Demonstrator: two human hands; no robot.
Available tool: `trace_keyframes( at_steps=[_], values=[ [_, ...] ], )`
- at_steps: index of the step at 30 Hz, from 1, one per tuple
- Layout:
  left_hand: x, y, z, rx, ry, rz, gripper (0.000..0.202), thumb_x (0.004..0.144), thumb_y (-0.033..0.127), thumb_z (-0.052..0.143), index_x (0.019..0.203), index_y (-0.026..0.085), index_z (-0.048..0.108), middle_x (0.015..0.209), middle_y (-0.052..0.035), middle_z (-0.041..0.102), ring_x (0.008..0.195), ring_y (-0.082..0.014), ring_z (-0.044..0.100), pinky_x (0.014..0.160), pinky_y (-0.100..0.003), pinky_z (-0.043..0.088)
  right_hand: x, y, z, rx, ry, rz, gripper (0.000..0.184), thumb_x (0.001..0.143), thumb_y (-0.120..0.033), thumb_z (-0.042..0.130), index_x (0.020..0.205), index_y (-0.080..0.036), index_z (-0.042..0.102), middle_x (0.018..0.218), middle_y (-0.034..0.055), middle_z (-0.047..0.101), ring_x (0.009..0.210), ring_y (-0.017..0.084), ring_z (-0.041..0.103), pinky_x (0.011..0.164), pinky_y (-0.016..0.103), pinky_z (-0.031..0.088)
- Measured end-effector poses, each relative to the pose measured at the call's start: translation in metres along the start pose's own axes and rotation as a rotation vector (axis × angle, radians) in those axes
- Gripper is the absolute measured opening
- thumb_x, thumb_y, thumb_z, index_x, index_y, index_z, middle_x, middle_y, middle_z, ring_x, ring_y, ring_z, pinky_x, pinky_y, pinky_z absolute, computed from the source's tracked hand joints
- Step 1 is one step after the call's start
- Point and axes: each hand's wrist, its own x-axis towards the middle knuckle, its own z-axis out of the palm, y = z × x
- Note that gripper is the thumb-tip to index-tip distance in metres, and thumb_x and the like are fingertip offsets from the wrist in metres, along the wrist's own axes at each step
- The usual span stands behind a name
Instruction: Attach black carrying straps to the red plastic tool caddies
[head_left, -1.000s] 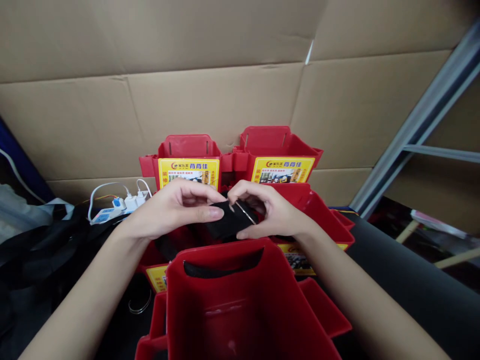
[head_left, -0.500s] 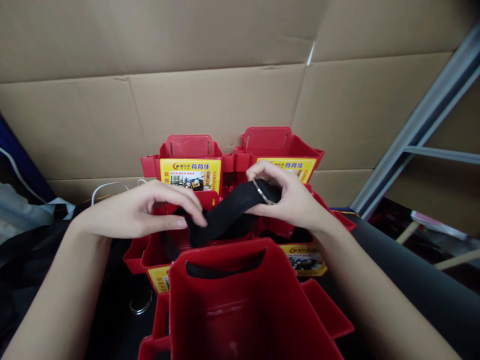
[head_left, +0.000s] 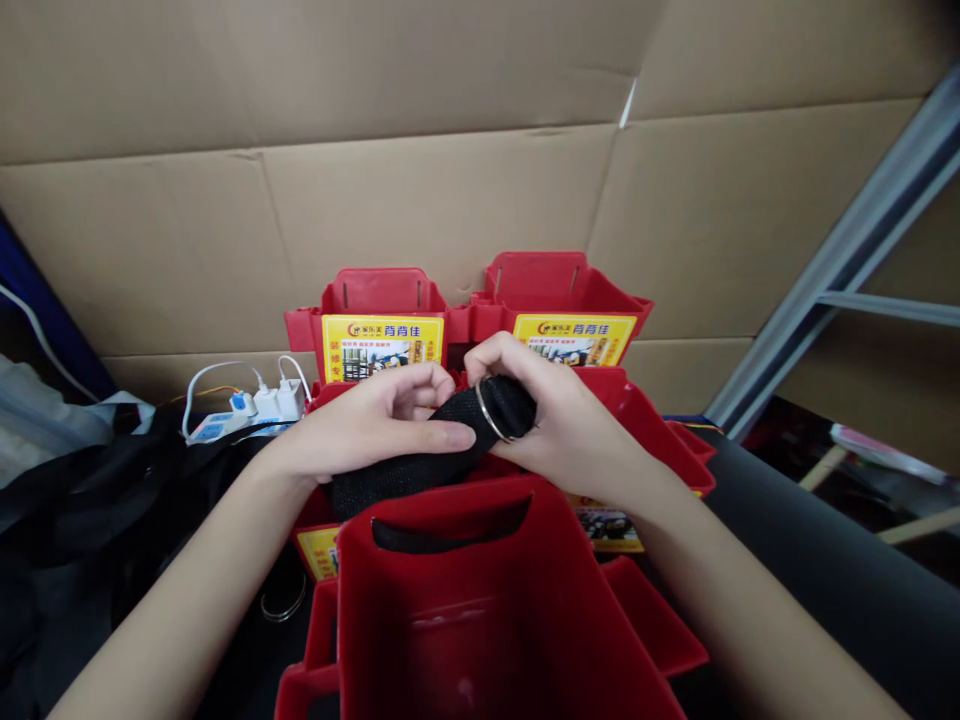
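Note:
Above the nearest red plastic box [head_left: 465,600], my left hand [head_left: 382,420] pinches a black webbing strap [head_left: 401,475] between thumb and fingers. Close by, my right hand [head_left: 540,410] grips the strap's folded end, where a metal ring [head_left: 491,415] encircles the webbing. Black webbing also shows through the slot in the near box's back wall. Part of the strap is hidden behind my left hand and the box rim.
Behind stand more red boxes [head_left: 386,292] with yellow labels [head_left: 574,340], against a cardboard wall [head_left: 435,220]. Loose metal rings [head_left: 283,600] lie at left, beside black straps [head_left: 150,490]. A power strip [head_left: 240,425] with plugs is further back. A metal frame [head_left: 840,250] rises at right.
My left hand has moved right and closed on the strap near the ring. My right hand has shifted slightly left and down with the ring and strap end.

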Motion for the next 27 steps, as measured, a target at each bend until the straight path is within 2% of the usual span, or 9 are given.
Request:
trace_keyframes(
  at_steps=[5,8,10,14,17,22,24,27],
  values=[
    [0.002,-0.003,0.001,-0.073,-0.088,0.023,0.015,0.075,0.023,0.066,0.075,0.015,0.054,0.076,0.0019,0.061,0.07,-0.0085,0.057,0.065,-0.018,0.045,-0.002,-0.002,-0.001,0.183,-0.047,0.124,0.028,0.071,-0.008,0.062,0.083,-0.02,0.04,0.075,-0.0059,0.045,0.058,0.004,0.042,0.048,0.015,0.036],
    [-0.001,0.001,-0.002,0.016,-0.044,-0.015,0.016,0.074,0.028,0.066,0.074,0.015,0.057,0.068,0.0027,0.058,0.062,-0.0076,0.053,0.056,-0.017,0.042,-0.003,-0.003,-0.009,0.249,-0.143,0.172,0.045,0.059,-0.019,0.077,0.09,-0.021,0.045,0.084,-0.0038,0.05,0.069,0.008,0.048,0.056,0.017,0.041],
    [-0.004,0.005,-0.006,0.079,0.005,-0.03,0.019,0.073,0.029,0.067,0.069,0.014,0.056,0.064,0.0037,0.056,0.058,-0.0064,0.049,0.053,-0.016,0.04,-0.003,-0.001,-0.013,0.327,-0.208,0.209,0.05,0.06,-0.026,0.078,0.098,-0.021,0.046,0.085,-0.0028,0.052,0.071,0.009,0.05,0.057,0.019,0.041],
    [-0.011,0.013,-0.014,0.242,0.044,-0.06,0.027,0.072,0.03,0.068,0.059,0.014,0.05,0.056,0.0055,0.048,0.05,-0.0044,0.043,0.046,-0.015,0.033,-0.001,0.008,-0.015,0.51,-0.236,0.26,0.025,0.083,-0.027,0.057,0.103,-0.019,0.045,0.071,-0.0039,0.052,0.059,0.006,0.046,0.051,0.018,0.037],
    [-0.012,0.014,-0.017,0.339,0.082,-0.094,0.029,0.073,0.032,0.067,0.059,0.014,0.048,0.054,0.0057,0.047,0.049,-0.0047,0.042,0.044,-0.016,0.031,0.002,0.017,-0.011,0.551,-0.244,0.283,0.024,0.082,-0.025,0.058,0.101,-0.018,0.046,0.068,-0.0047,0.051,0.058,0.006,0.045,0.051,0.018,0.036],
    [-0.007,0.006,-0.017,0.424,0.237,-0.104,0.035,0.069,0.036,0.069,0.056,0.014,0.046,0.053,0.0055,0.046,0.048,-0.0046,0.039,0.044,-0.016,0.029,0.005,0.025,-0.01,0.448,-0.24,0.336,0.027,0.08,-0.031,0.06,0.101,-0.016,0.051,0.068,-0.0036,0.052,0.059,0.007,0.046,0.052,0.02,0.035],
    [-0.005,0.003,-0.016,0.446,0.291,-0.065,0.037,0.068,0.037,0.07,0.055,0.014,0.044,0.051,0.0063,0.043,0.048,-0.0044,0.037,0.044,-0.016,0.027,0.005,0.023,-0.011,0.31,-0.232,0.357,0.023,0.078,-0.034,0.061,0.091,-0.016,0.056,0.067,-0.003,0.053,0.057,0.007,0.045,0.052,0.02,0.034],
    [-0.004,0.002,-0.014,0.494,0.292,-0.005,0.035,0.069,0.033,0.069,0.057,0.014,0.042,0.053,0.0065,0.04,0.052,-0.0048,0.037,0.047,-0.016,0.029,0.004,0.018,-0.012,0.163,-0.251,0.379,0.022,0.077,-0.037,0.061,0.073,-0.015,0.057,0.06,-0.0037,0.049,0.052,0.007,0.042,0.048,0.021,0.03]
  ],
)
